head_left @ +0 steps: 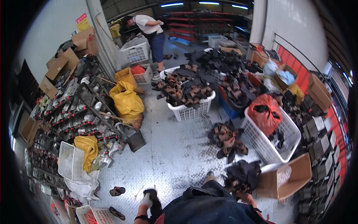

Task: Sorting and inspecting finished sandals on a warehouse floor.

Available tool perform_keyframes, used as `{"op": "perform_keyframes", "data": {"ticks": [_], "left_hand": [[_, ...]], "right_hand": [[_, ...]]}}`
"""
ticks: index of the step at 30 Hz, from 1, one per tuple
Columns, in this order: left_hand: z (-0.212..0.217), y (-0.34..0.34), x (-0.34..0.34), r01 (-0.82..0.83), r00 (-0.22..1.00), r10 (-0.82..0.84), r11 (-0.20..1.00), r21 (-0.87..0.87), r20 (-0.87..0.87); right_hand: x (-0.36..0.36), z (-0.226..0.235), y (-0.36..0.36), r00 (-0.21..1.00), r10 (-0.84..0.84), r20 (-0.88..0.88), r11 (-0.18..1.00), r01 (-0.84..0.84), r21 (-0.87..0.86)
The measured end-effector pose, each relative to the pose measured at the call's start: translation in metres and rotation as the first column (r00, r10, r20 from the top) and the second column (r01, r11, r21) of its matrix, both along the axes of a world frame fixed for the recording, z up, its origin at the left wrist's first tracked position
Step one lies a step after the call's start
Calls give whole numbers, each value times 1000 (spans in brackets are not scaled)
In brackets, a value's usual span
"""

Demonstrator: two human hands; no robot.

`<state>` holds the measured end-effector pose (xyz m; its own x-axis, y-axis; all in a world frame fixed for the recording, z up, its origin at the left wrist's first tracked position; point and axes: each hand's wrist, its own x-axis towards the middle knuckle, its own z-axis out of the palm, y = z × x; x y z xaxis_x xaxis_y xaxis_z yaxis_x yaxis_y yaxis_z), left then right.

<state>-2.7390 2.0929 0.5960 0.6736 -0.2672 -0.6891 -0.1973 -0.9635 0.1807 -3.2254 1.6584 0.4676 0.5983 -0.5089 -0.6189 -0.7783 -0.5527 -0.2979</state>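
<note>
At the lower edge my left hand [146, 201], in a pale grey glove, is closed on a dark sandal [155, 204]. Its fingers show only in part. My right hand [244, 197] reaches to the near side of a heap of black and brown sandals [243, 175]; its fingers are hidden among them. A single brown sandal [117, 191] lies on the floor left of my left hand. Farther off, another heap of brown sandals [226, 140] lies on the metal floor [164, 149].
A heaped white basket [192, 111] stands ahead. At right are a white basket [257, 136] holding a red bag [265, 114] and an open carton [300, 175]. Racks of metallic shoe forms [74, 108] and a dustpan [135, 140] line the left. A person [147, 26] bends over a far basket.
</note>
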Motion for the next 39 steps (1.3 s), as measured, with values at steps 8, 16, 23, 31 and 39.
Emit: {"op": "perform_keyframes", "data": {"ticks": [8, 16, 23, 31, 39], "left_hand": [[-14, -23, -21, -199, 979, 197, 980, 33, 42], [10, -139, 35, -350, 936, 351, 935, 62, -20], [34, -211, 180, -263, 946, 270, 963, -61, 182], [54, -233, 386, -59, 613, 659, 588, -806, 436], [216, -336, 518, 133, 589, 767, 220, -966, 255]], "right_hand": [[61, -32, -200, 855, 471, -215, 792, -518, -323], [237, 65, -311, 849, -336, 407, 941, 315, 121], [273, 39, -303, 975, -177, 134, 981, 187, -59], [340, 17, -291, 989, 19, 147, 992, -36, 120], [640, 102, -327, 847, 99, 523, 995, -97, -32]]}}
